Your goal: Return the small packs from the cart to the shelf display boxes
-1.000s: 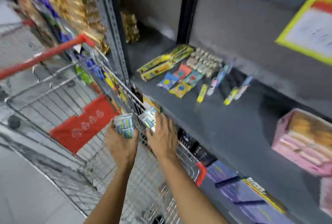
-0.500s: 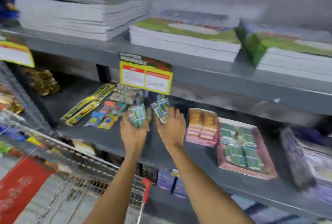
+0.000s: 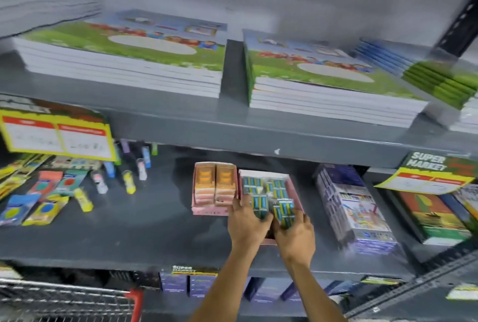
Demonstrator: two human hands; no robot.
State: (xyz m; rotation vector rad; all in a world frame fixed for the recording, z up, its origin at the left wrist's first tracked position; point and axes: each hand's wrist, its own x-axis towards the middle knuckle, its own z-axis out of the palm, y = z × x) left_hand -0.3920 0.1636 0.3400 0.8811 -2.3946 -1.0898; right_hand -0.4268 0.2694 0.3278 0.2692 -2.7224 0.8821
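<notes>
Two hands noted over the front end of a pink display box point(image 3: 294, 188) on the middle shelf point(image 3: 144, 228). Left hand point(image 3: 247, 227) with fingers curled around a small blue-and-green pack point(image 3: 259, 205), pack held just inside the box's near left corner. Right hand point(image 3: 296, 235) with fingers closed on a second pack point(image 3: 284, 211), held over the box's near right part; contact with the box floor not discernible owing to blur. Further packs of the same kind point(image 3: 261, 183) lying loose in the rear of the same box. Second pink box point(image 3: 204, 209) immediately to the left, touching or nearly touching the first, filled with two rows of orange items point(image 3: 216, 179). Stack of boxed sets point(image 3: 351, 210) to the right of the hands, apart from the pink display box. Glue sticks point(image 3: 129, 182) and carded goods point(image 3: 46, 208) scattered at the left end of the shelf. Yellow price card point(image 3: 57, 135) hung from the upper shelf edge at left. Stacks of green-covered books point(image 3: 124, 60) on the shelf above. Cart point(image 3: 67, 298) with red corner trim at lower left, well apart from both hands; contents not visible.
</notes>
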